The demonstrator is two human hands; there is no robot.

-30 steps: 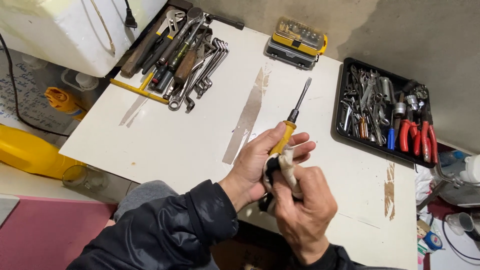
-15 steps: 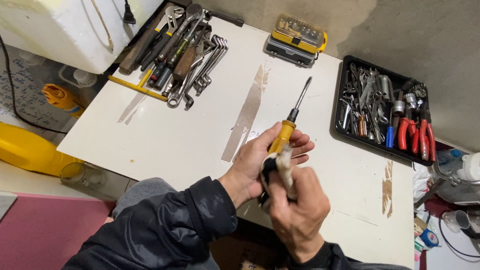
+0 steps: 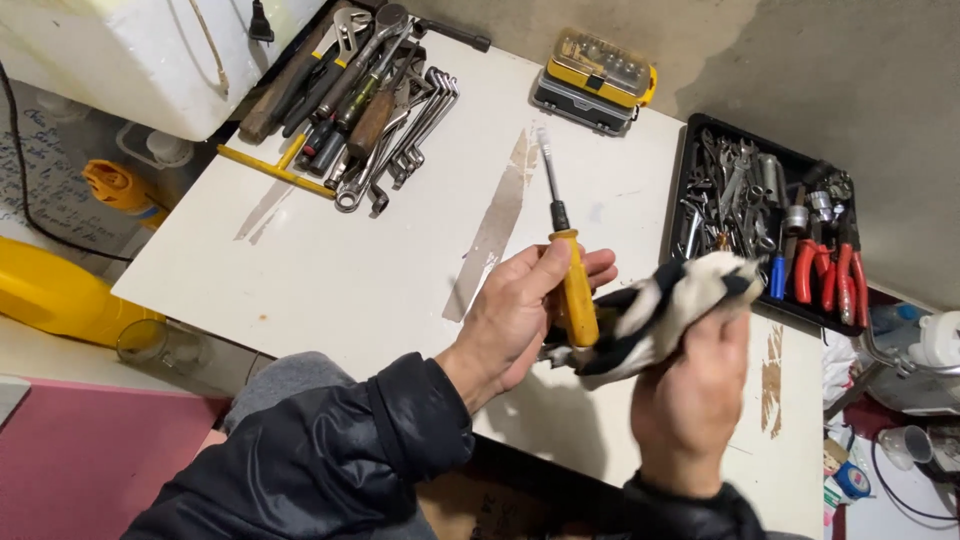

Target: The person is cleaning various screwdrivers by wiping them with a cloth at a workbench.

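Observation:
My left hand [image 3: 520,310] grips a screwdriver [image 3: 573,280] by its yellow handle, the metal shaft pointing up and away over the white table [image 3: 330,260]. My right hand [image 3: 690,395] clutches a black and white cloth [image 3: 665,310] just to the right of the handle; one end of the cloth reaches under the handle's base. Both hands hover above the table's near edge.
A heap of wrenches and hand tools [image 3: 360,95] lies at the back left. A yellow bit case [image 3: 597,80] sits at the back middle. A black tray [image 3: 678,235] with pliers and small tools stands at the right. A yellow container [image 3: 50,295] is off the left edge.
My right hand has pulled the cloth off the handle and out to the right. The screwdriver now leans upright to the left instead of tilting right.

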